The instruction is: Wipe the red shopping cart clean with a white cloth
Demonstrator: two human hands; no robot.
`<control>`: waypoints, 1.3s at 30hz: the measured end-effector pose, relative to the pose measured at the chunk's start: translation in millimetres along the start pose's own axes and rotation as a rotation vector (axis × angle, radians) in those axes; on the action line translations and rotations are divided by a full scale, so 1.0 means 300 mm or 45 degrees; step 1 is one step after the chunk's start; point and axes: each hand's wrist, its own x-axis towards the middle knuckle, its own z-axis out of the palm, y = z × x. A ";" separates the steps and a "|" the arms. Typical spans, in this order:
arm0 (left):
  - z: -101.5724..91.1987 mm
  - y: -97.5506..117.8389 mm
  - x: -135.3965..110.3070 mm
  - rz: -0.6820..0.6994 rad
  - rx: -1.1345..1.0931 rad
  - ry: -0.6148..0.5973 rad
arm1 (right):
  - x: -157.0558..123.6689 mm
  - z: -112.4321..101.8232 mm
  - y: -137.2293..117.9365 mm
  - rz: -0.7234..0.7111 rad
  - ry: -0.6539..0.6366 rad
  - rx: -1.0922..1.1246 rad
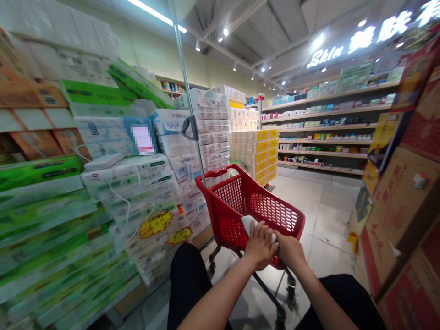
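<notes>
A red plastic shopping cart [275, 211] stands in front of me between my knees, its basket of perforated panels on a metal wheeled frame. My left hand [261, 245] presses a white cloth or wipe [248, 224] against the near rim, its fingers bent over it. Right beside it, my right hand [291, 250] closes on the same rim near its corner, with its fingers partly hidden. A bit of the white material shows between the two hands. From the cart's far left corner a tall grey pole [185, 73] rises with a dark loop-shaped clip.
Stacked tissue packs [44, 197] line the left, with a phone-like screen [142, 139], a white power bank [104, 162] and cables on them. Cardboard boxes [398, 197] are piled at right. Beyond the tiled floor [309, 197] are product shelves [319, 126] and yellow-white packs [266, 153].
</notes>
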 end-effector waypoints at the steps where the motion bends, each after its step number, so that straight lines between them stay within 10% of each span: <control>1: -0.001 0.009 -0.005 0.012 -0.010 -0.012 | -0.002 0.001 -0.003 0.000 0.009 -0.006; 8: -0.084 -0.161 -0.009 0.138 0.003 -0.128 | -0.012 0.014 -0.037 -0.051 0.119 -0.004; 15: -0.146 -0.428 0.011 -0.159 0.148 -0.028 | -0.033 0.058 -0.045 -0.153 0.322 -0.041; 26: -0.026 -0.082 -0.041 -0.080 -0.036 0.040 | -0.061 0.040 -0.077 -0.110 0.367 -0.090; 39: -0.076 -0.297 0.026 -0.145 -0.038 -0.067 | -0.054 0.018 -0.175 -0.189 0.252 0.067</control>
